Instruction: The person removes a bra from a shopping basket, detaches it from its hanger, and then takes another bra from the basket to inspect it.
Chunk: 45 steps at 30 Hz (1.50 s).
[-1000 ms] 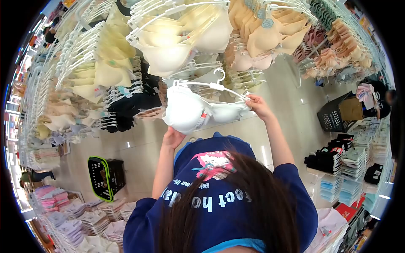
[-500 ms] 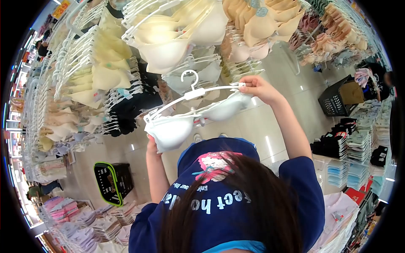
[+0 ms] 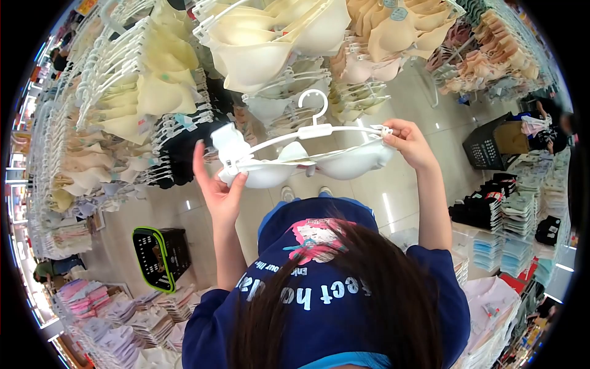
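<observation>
A white bra (image 3: 353, 161) hangs on a white plastic hanger (image 3: 314, 130) in front of my body, with the hook pointing away from me. My right hand (image 3: 410, 142) pinches the right end of the hanger and the strap there between thumb and fingers. At the other end, my left hand (image 3: 221, 190) has its thumb against the left cup's edge, while the index finger sticks out straight. Some fingers of that hand are hidden behind the cup. A white strap or side band stands up folded above the hanger's left end.
Cream bras (image 3: 258, 58) hang on a rack just ahead, with beige bras (image 3: 399, 34) beside them. A black basket with a green rim (image 3: 161, 258) stands on the floor at left. Another dark basket (image 3: 485, 144) is at right, near a person. Folded garments (image 3: 132, 326) lie lower left.
The bra and hanger have moved right and levelled out. My left hand has risen from beneath the left cup to its outer edge, and its index finger has stretched out.
</observation>
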Available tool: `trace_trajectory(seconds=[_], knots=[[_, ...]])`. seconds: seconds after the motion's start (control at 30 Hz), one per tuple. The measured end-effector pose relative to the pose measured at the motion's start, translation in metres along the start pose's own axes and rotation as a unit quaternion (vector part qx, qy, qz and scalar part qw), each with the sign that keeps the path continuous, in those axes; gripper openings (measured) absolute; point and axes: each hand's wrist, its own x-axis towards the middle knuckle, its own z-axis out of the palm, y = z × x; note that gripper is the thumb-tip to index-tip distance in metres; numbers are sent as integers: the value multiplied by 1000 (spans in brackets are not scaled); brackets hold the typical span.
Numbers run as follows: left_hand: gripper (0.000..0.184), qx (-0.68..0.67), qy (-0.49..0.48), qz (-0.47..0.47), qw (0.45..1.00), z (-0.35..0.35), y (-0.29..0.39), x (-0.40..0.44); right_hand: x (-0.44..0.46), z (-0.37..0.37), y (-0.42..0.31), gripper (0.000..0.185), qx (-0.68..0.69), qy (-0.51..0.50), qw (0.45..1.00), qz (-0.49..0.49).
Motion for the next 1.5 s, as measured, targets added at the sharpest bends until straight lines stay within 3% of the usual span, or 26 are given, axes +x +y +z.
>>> trace_trajectory(seconds=[0.1, 0.27, 0.37, 0.4, 0.5, 0.53, 0.63, 0.67, 0.7, 0.83, 0.9, 0.93, 1.03, 1.17, 1.37, 1.47, 1.5], knots=[[60, 38, -44, -39, 998, -15, -5, 0, -5, 5, -1, 16, 1, 3, 1000, -5], [44, 20, 0, -10, 1000, -12, -1, 5, -10, 16, -5, 14, 3, 23, 1000, -20], [35, 34, -34, -132, 990, -36, -23, 2, -12, 18, -5, 16, -4, 26, 999, -33], [24, 36, -15, -94, 995, -28, -16, 5, -13, 20, -6, 16, -4, 30, 999, -35], [20, 177, -55, 40, 982, -37, -19, 14, -14, 25, -12, 16, -8, 41, 998, -39], [16, 147, -31, -6, 989, -31, -11, 14, -14, 28, -15, 16, -11, 43, 998, -38], [40, 296, 0, 98, 950, -27, 3, 27, -14, 35, -21, 14, -23, 52, 998, -36], [54, 403, 17, 135, 905, -20, 14, 28, -12, 38, -22, 13, -27, 56, 997, -36], [58, 421, 40, 176, 889, -9, 21, 31, -10, 41, -23, 12, -32, 49, 998, -37], [64, 507, -88, 300, 803, 35, 38, 42, 0, 51, -19, 13, -44, 15, 998, -35], [55, 520, -152, 335, 771, 63, 34, 43, 6, 55, -18, 14, -44, -2, 998, -38], [45, 497, -227, 396, 738, 85, 29, 49, 7, 61, -19, 15, -24, -11, 998, -50], [38, 458, -302, 352, 758, 106, 10, 50, 10, 64, -15, 15, -23, -21, 998, -51], [26, 465, -312, 370, 741, 112, -6, 60, 13, 64, -8, 16, -10, -23, 998, -62], [33, 394, -357, 325, 782, 109, 10, 73, 6, 66, -18, 20, 2, -36, 998, -43], [37, 358, -368, 296, 806, 111, 23, 78, -7, 72, -30, 24, 23, 25, 995, -90], [39, 344, -370, 285, 815, 111, 26, 80, -9, 75, -28, 25, 31, 92, 985, -145]])
